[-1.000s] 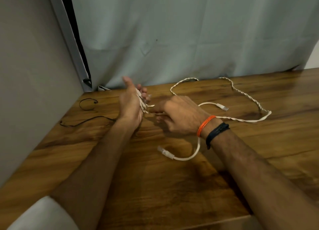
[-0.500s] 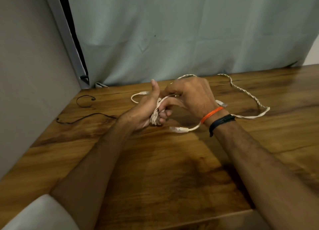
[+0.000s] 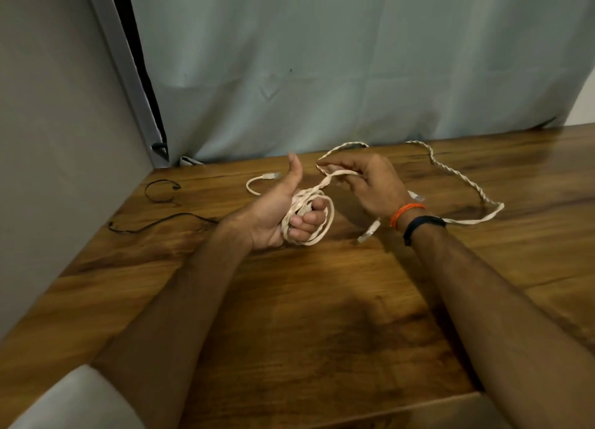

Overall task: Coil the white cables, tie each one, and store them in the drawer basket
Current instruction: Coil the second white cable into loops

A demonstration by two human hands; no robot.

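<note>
A white twisted cable (image 3: 463, 180) runs across the wooden table (image 3: 322, 316). Part of it is wound in loops (image 3: 309, 214) around the curled fingers of my left hand (image 3: 280, 213), whose thumb points up. My right hand (image 3: 363, 184) is just to the right and a little higher, and pinches the strand that leads up out of the loops. The rest of the cable trails behind my right hand toward the curtain and back to the right. One white plug end (image 3: 270, 175) lies beyond my left thumb, another (image 3: 368, 233) under my right wrist. No drawer basket is in view.
A thin black wire (image 3: 161, 209) lies at the table's left, near the grey wall (image 3: 58, 138). A pale curtain (image 3: 354, 58) hangs along the far edge. The table's near edge (image 3: 418, 409) runs under my right forearm.
My right hand has drawn away from the left, up and to the right, pulling the strand out. The loops on my left fingers now show plainly and my left thumb stands up.
</note>
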